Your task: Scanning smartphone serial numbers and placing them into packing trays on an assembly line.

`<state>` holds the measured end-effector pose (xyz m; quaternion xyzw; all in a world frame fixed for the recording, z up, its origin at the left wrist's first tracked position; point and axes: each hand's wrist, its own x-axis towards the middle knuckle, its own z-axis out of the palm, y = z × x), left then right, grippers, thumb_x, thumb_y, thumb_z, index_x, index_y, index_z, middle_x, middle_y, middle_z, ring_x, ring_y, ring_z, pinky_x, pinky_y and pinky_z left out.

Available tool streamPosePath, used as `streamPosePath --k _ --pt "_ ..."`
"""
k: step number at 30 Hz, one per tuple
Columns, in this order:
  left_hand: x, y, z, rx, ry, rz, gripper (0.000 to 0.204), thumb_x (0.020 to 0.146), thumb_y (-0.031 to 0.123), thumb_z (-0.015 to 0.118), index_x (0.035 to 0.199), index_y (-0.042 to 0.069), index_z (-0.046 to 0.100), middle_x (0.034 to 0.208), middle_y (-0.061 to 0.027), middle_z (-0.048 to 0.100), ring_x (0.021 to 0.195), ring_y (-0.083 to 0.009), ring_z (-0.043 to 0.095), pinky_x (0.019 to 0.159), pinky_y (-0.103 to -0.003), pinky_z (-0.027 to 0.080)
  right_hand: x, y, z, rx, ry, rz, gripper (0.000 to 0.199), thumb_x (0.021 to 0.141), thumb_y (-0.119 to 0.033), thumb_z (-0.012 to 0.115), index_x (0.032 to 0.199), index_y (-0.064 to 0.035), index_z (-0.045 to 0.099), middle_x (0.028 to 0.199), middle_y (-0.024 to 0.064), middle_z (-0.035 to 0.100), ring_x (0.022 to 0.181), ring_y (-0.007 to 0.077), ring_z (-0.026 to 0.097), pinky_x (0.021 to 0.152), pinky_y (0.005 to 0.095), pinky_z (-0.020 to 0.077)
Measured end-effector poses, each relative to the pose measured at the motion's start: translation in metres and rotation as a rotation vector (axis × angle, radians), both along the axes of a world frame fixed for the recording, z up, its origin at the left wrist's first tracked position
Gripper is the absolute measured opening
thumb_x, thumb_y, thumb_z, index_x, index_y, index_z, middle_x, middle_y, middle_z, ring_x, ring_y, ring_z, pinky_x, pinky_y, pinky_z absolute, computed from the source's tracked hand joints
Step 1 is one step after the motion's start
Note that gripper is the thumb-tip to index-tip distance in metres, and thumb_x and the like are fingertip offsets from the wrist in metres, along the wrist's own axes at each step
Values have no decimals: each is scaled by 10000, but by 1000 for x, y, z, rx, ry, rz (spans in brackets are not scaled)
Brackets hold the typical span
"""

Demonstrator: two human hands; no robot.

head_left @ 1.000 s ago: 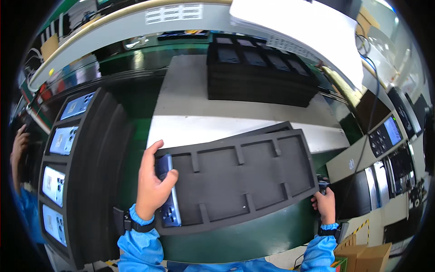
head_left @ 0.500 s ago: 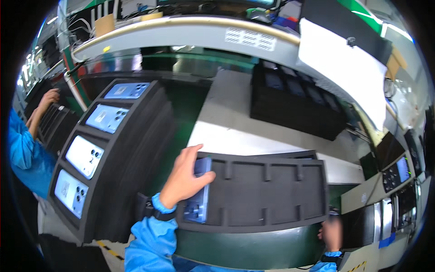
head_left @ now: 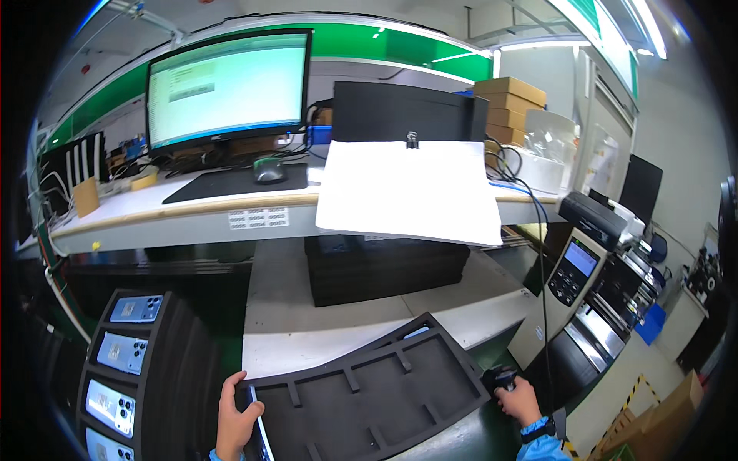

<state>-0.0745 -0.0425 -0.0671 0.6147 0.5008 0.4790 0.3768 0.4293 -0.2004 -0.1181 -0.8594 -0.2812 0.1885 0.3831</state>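
Note:
My left hand (head_left: 237,422) is at the left end of a black foam tray (head_left: 361,407). Its thumb and fingers close round a blue phone (head_left: 260,432), seen as a thin strip at the tray's end slot. The tray's other slots hold nothing and are parted by short ribs. Under its far edge another tray shows, with a bit of a blue phone (head_left: 417,333) in it. Beside the tray's right end, my right hand (head_left: 520,401) is wrapped round a black handheld scanner (head_left: 501,376).
At left stands a stack of foam trays (head_left: 165,369) with several blue phones on top. Farther back are another black tray stack (head_left: 384,276), a clipped white paper sheaf (head_left: 407,188), a monitor (head_left: 227,92) and a mouse (head_left: 269,170). A label printer (head_left: 573,269) stands at right.
My view has swung up and to the right, bringing in the monitor and the shelf top. The scanner now shows clearly in my right hand. My left hand stays at the phone.

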Motion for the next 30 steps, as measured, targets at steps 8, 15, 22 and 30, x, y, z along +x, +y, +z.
streamPosePath --k 8,15,22,30 --pt "4 12 -7 -18 1 5 601 759 86 588 1340 -40 501 1226 -128 551 1089 -192 528 962 -294 433 33 44 0 37 172 91 276 832 -179 752 973 16 617 708 87 654 527 164 611 461 306 479" --pt "-3 7 7 -7 7 -70 628 753 88 599 1359 -35 493 1251 -144 547 1133 -211 521 1005 -307 416 14 32 -5 -24 163 174 282 829 -150 736 1020 15 609 732 100 672 569 181 648 530 319 523" --pt "-19 1 13 -50 60 -63 639 722 89 579 1347 -30 525 1230 -97 551 1103 -164 511 964 -265 424 -9 2 -16 -63 29 257 429 822 -272 704 1111 38 635 794 191 713 660 267 712 665 392 565" --pt "-23 10 1 115 188 -160 404 891 5 527 1285 -11 618 1466 -166 526 1398 -312 420 1164 -358 268 -1 -10 21 324 -316 64 735 813 -364 779 1347 60 506 1012 162 677 882 281 677 835 375 548"
